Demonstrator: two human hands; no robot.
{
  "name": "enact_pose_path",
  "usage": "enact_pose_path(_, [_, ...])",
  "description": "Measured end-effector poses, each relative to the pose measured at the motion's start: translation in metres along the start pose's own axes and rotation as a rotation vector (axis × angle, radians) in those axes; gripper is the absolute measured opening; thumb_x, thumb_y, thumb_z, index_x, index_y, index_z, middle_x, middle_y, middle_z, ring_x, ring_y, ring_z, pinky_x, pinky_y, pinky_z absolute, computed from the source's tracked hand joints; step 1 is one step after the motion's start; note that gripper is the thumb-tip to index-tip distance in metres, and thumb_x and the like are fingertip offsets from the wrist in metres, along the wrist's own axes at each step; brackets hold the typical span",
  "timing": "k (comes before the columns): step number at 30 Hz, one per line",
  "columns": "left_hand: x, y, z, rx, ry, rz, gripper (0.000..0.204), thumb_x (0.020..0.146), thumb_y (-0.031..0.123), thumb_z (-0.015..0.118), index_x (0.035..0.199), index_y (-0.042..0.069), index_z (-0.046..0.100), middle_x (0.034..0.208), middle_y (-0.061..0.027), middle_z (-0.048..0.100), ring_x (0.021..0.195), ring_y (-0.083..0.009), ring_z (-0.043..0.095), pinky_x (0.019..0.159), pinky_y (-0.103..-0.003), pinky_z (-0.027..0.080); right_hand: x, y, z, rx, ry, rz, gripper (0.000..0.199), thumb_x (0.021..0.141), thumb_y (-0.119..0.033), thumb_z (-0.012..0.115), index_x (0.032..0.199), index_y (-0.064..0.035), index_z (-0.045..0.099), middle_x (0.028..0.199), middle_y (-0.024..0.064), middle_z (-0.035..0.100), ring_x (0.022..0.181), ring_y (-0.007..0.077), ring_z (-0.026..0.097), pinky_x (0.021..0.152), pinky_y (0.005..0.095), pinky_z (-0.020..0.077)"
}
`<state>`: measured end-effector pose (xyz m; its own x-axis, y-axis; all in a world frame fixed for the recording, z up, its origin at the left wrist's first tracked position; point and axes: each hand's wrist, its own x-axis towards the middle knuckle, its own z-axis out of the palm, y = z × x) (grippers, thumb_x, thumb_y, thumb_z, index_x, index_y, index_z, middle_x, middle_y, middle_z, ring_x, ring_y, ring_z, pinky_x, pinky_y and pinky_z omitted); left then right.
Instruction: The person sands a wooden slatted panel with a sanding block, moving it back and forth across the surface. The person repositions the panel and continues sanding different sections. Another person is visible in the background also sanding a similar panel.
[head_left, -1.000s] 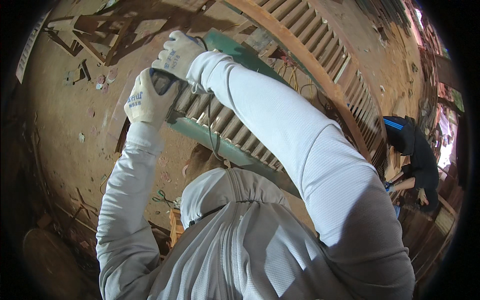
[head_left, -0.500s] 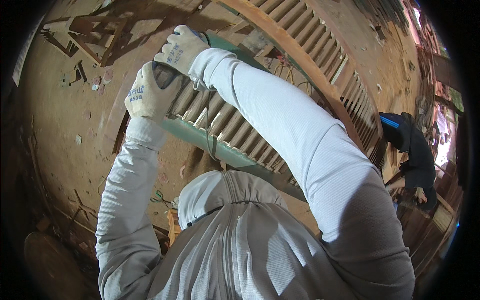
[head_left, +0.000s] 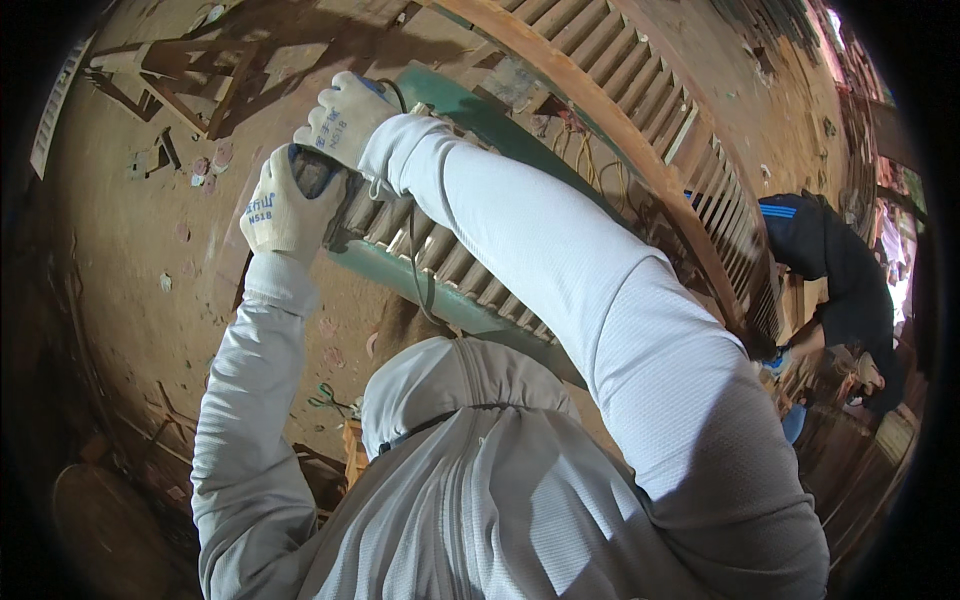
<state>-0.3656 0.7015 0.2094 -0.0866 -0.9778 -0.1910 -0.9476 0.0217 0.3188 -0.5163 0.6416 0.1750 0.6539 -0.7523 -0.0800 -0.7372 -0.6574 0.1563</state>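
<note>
A slatted shutter panel point(head_left: 470, 265) with a green frame lies in front of me, its slats worn and pale on their edges. At its left end both gloved hands close around a dark hand tool point(head_left: 314, 176), mostly hidden under the gloves, so its kind cannot be made out. My left hand point(head_left: 272, 208) grips it from the near left side. Close against it, my right hand point(head_left: 345, 120) is wrapped over the far side. A thin cord point(head_left: 413, 250) runs down across the slats from beside my right hand.
A larger brown slatted shutter point(head_left: 600, 85) stands beyond the panel to the right. A wooden trestle frame point(head_left: 205, 90) is at far left. Green-handled scissors point(head_left: 328, 397) lie near my left elbow. At right, a person in dark clothes point(head_left: 835, 250) bends over their work. Scraps dot the floor.
Both my hands have shifted a little left and toward me, still together on the tool. More of the panel's far green rail shows. The person at right has moved their arms.
</note>
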Motion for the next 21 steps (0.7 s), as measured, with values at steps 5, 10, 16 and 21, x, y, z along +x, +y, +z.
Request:
enact_pose_path(5, [0.021, 0.014, 0.007, -0.001, 0.028, 0.043, 0.067, 0.084, 0.05, 0.078, 0.134, 0.012, 0.056, 0.127, -0.0108, 0.068, 0.114, -0.0314, 0.069, 0.092, -0.044, 0.054, -0.001, 0.026, 0.008, -0.012, 0.025, 0.035, 0.02, 0.101, -0.03, 0.059, 0.12, -0.0332, 0.065, 0.108, -0.0076, 0.072, 0.113, 0.015, 0.066, 0.101, 0.0418, 0.0412])
enact_pose_path(10, [0.05, 0.041, 0.012, 0.002, 0.027, 0.092, 0.065, 0.084, 0.052, 0.077, 0.133, 0.013, 0.056, 0.126, -0.0107, 0.068, 0.114, -0.0312, 0.069, 0.093, -0.045, 0.054, -0.004, 0.062, 0.015, -0.053, 0.017, 0.083, 0.022, 0.1, -0.032, 0.06, 0.122, -0.0335, 0.064, 0.112, -0.0074, 0.072, 0.115, 0.0152, 0.066, 0.102, 0.0417, 0.0412])
enact_pose_path(16, [0.087, 0.068, 0.021, 0.031, 0.046, 0.135, 0.069, 0.083, 0.06, 0.074, 0.134, 0.017, 0.056, 0.13, -0.0099, 0.068, 0.118, -0.0302, 0.068, 0.094, -0.046, 0.054, -0.005, 0.102, 0.025, -0.155, -0.017, 0.151, 0.025, 0.102, -0.034, 0.06, 0.127, -0.0325, 0.063, 0.118, -0.0056, 0.072, 0.118, 0.0163, 0.066, 0.101, 0.0429, 0.0428])
enact_pose_path(21, [0.119, 0.092, 0.026, 0.107, 0.033, 0.28, 0.073, 0.083, 0.063, 0.072, 0.138, 0.018, 0.054, 0.131, -0.0094, 0.067, 0.119, -0.0302, 0.068, 0.093, -0.048, 0.055, -0.012, 0.142, 0.061, -0.103, 0.075, 0.255, 0.02, 0.101, -0.026, 0.048, 0.109, -0.0283, 0.067, 0.1, -0.0055, 0.073, 0.102, 0.0161, 0.067, 0.09, 0.0435, 0.0429])
